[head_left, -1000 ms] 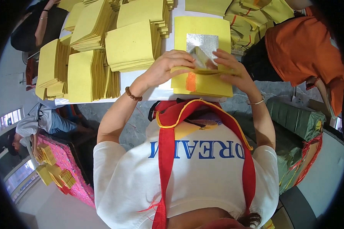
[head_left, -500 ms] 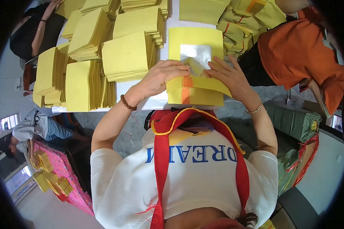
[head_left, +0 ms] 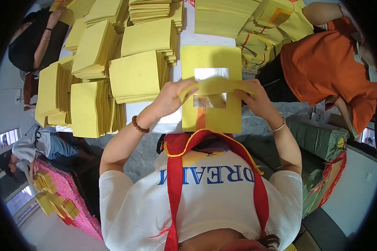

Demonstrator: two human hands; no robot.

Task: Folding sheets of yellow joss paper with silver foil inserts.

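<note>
A yellow paper sheet (head_left: 211, 123) lies at the near table edge, with a silver foil patch (head_left: 211, 73) at its middle and an orange mark below that. Across the foil, a curved band of yellow paper (head_left: 217, 86) is held up between both hands. My left hand (head_left: 171, 98) pinches its left end; my right hand (head_left: 259, 101) grips its right end, fingers partly hidden behind it. Whether the band is a raised edge of a top sheet or a separate piece, I cannot tell.
Several stacks of yellow paper (head_left: 136, 77) stand on the white table to the left. At the far right lie yellow bundles (head_left: 253, 48) with red strips, beside a person in orange (head_left: 329, 62). Another person in black (head_left: 31, 42) is at the far left. Green-wrapped packages (head_left: 318, 140) stand right.
Both hands have lifted the yellow paper band off the near part of the sheet, uncovering the orange mark. The table and its stacks appear slightly lower in view.
</note>
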